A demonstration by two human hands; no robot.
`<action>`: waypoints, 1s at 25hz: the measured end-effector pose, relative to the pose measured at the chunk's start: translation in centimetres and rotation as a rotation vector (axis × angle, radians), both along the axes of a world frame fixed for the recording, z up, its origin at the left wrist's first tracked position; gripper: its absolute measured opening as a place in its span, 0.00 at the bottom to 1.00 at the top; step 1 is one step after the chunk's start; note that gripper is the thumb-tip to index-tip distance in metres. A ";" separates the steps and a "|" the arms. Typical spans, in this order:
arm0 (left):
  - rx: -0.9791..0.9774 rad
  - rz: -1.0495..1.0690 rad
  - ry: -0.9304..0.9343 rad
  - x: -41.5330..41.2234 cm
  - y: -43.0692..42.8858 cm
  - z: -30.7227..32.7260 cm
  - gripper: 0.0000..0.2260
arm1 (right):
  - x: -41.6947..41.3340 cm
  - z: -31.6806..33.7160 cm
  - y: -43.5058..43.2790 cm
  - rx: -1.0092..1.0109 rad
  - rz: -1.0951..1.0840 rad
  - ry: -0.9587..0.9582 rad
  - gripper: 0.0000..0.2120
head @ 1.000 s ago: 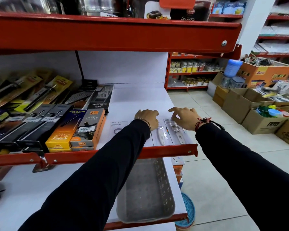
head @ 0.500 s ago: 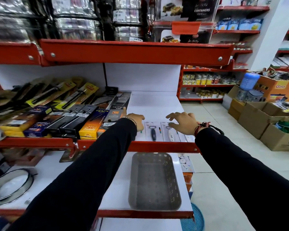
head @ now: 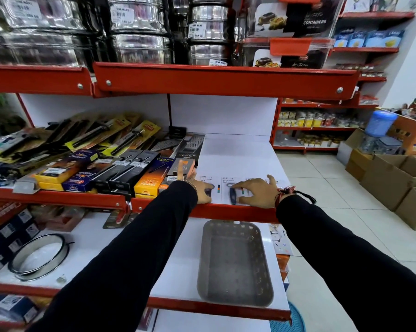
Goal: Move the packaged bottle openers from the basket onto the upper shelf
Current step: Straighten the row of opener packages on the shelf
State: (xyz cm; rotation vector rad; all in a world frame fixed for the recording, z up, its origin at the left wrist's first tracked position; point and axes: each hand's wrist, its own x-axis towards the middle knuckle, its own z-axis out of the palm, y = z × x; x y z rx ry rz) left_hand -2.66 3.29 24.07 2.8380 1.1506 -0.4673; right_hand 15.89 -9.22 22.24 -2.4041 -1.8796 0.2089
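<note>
- Packaged bottle openers (head: 228, 191): flat white cards lying side by side at the front right of the upper shelf (head: 238, 154), just behind its red front lip. One opener with a dark blue handle shows between the two hands; the count of cards cannot be told.
- Boxed lighters (head: 147, 180): orange, yellow and dark cartons packed along the left front of the same shelf, just beside the cards and closing off the space to their left.
- Carded lighters (head: 120, 137) and graters (head: 178, 144): heaped behind the cartons, toward the back panel.
- Left hand (head: 203, 190): palm down on the leftmost card, fingers bent and pressing flat; it grips nothing that can be seen. Black sleeve, beaded band at the wrist.
- Right hand (head: 257, 191): palm down on the cards at the right, fingers spread and extended, index fingertip touching the card just beside the blue-handled opener. Red thread band at the wrist.
- Basket (head: 234, 264): grey perforated plastic, on the lower shelf directly under the hands, nothing visible inside.
- Round steel ring (head: 40, 256): on the lower shelf, well to the left of the basket.
- Steel containers (head: 139, 29): stacked on the top shelf overhead.
- Cardboard boxes (head: 394, 178): on the tiled floor at far right, well apart from the shelving.
</note>
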 end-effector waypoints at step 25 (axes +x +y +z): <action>0.081 -0.246 -0.104 10.4 -7.2 -1.0 0.31 | 7.3 0.2 -7.4 -0.102 -0.298 0.037 0.26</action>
